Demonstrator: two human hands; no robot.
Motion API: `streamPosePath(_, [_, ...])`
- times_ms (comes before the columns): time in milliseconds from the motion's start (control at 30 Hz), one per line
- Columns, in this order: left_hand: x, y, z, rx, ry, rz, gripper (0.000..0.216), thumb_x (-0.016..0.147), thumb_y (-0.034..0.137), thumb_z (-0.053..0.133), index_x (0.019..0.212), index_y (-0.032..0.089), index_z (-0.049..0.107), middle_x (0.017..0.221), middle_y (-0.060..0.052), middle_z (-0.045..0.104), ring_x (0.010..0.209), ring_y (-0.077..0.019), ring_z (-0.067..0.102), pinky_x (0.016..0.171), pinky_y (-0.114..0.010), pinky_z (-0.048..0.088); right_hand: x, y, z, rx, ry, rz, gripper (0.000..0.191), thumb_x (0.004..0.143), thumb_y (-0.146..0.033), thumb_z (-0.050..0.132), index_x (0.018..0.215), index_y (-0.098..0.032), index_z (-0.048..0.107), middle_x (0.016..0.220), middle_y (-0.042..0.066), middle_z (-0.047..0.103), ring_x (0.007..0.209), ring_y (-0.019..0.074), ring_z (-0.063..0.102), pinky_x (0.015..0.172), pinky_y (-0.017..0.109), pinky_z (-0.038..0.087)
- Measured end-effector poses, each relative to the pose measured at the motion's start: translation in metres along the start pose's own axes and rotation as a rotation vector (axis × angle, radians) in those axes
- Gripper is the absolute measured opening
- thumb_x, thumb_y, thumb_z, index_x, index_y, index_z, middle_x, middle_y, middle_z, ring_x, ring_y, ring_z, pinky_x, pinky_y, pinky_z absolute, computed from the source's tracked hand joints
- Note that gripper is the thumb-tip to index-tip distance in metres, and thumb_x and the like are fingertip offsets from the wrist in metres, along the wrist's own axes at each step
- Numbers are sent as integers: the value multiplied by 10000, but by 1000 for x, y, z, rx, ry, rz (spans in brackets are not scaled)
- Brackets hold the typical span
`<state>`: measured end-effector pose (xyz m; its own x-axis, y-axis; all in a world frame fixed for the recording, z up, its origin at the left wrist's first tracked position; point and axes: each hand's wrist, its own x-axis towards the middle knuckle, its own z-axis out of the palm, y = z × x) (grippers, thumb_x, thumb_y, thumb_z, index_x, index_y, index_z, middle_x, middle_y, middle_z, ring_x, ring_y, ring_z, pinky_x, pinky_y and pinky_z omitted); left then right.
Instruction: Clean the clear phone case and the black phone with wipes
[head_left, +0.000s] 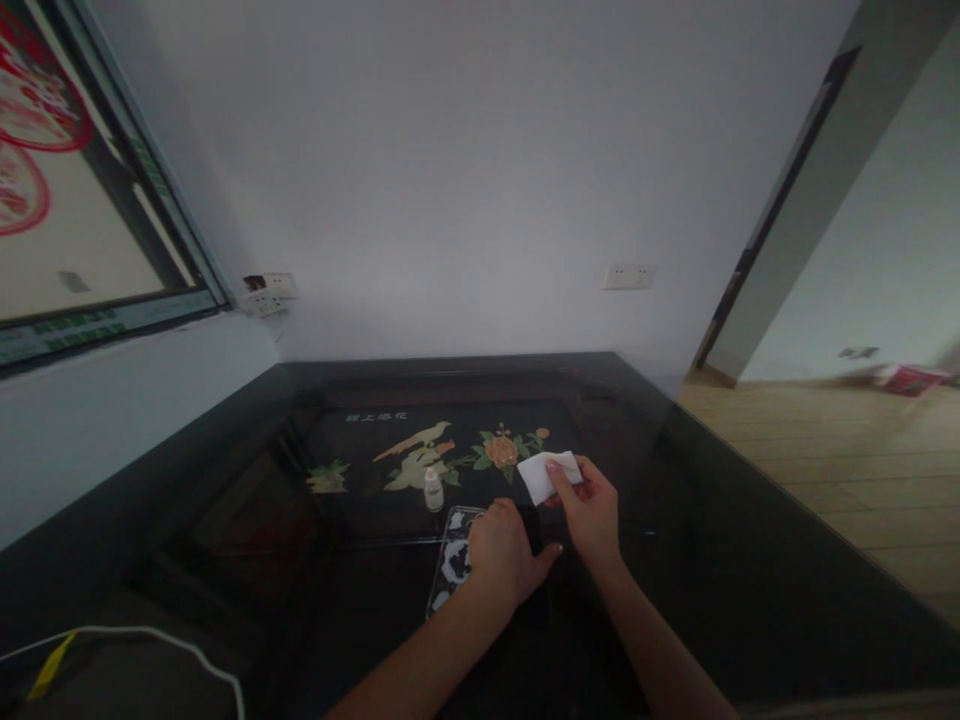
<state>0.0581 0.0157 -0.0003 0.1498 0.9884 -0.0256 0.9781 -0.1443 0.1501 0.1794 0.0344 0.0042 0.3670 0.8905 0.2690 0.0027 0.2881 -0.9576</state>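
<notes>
My right hand (592, 505) pinches a folded white wipe (546, 476) between thumb and fingers, above the dark table. Lower and to the left, my left hand (504, 552) has its fingers curled and its thumb stretched to the right. Beneath it lies a dark flat rectangular thing (535, 600), phone-like in shape, that barely stands out from the table. Partly covered by the left hand and wrist is a clear case with white patches (454, 562). A small clear bottle with a white cap (433, 490) stands upright just beyond the case.
The glossy black table (720, 600) bears a painted bird-and-flower picture (420, 455) and meets the wall at its far edge. A white cable (161, 632) with a yellow tag curves at the lower left. Sockets (630, 276) are on the wall; a window (82, 200) is at left.
</notes>
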Motion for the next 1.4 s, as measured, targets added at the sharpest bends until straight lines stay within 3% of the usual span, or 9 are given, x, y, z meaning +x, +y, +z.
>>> streamPosePath(100, [3, -1, 1, -29, 13, 9, 735, 768, 685, 648, 1133, 47, 652, 1018, -218, 689, 948, -362, 692, 824, -411, 527, 1, 4, 0, 4, -15, 1, 395, 775, -555, 793, 908, -189, 724, 742, 39, 729, 558, 177, 631, 470, 271, 543])
streamPosePath(300, [5, -1, -3, -46, 8, -2, 622, 787, 618, 635, 1109, 86, 628, 983, -192, 699, 930, -350, 701, 800, -415, 532, 0, 4, 0, -18, -31, 7, 394, 777, -546, 791, 923, -186, 730, 745, 34, 728, 529, 160, 601, 459, 262, 512])
streamPosePath(633, [5, 0, 1, -74, 42, -33, 590, 757, 569, 649, 1101, 92, 600, 997, -186, 667, 912, -333, 692, 777, -391, 528, 2, 7, -2, -51, -15, -7, 399, 780, -557, 781, 906, -182, 730, 698, 17, 702, 496, 143, 557, 437, 246, 457])
streamPosePath(867, [1, -6, -4, -194, 138, -3, 650, 741, 571, 661, 1182, 106, 547, 1036, -169, 665, 894, -335, 700, 739, -382, 527, 11, 16, -5, 56, 77, 71, 386, 766, -532, 801, 926, -187, 735, 691, -12, 686, 495, 119, 521, 427, 220, 420])
streamPosePath(1000, [2, -17, -10, -305, 129, -6, 606, 761, 615, 650, 1115, 130, 573, 1011, -162, 701, 917, -325, 706, 762, -359, 509, 14, 23, -6, 104, 106, 103, 401, 750, -519, 818, 939, -175, 731, 713, -1, 697, 520, 126, 554, 431, 213, 444])
streamPosePath(1167, [11, -35, -22, -648, -7, 19, 513, 799, 645, 635, 987, 167, 638, 957, -112, 734, 879, -257, 705, 706, -295, 482, 15, 28, -6, 185, 124, 164, 382, 741, -483, 830, 964, -195, 712, 828, 16, 739, 638, 161, 652, 514, 232, 533])
streamPosePath(1333, [18, -44, -26, -1208, -343, -103, 565, 824, 677, 594, 1014, 150, 667, 813, -43, 704, 618, -166, 633, 536, -254, 452, 10, 27, -1, 256, 44, 208, 388, 730, -455, 851, 970, -187, 705, 851, 27, 737, 681, 171, 672, 541, 238, 559])
streamPosePath(1400, [18, -45, -25, -1392, -401, -152, 512, 811, 604, 657, 1042, 147, 677, 745, -9, 683, 556, -133, 592, 512, -233, 443, 8, 28, 1, 238, 20, 202, 383, 733, -453, 851, 968, -188, 706, 879, 33, 745, 725, 184, 688, 588, 259, 586])
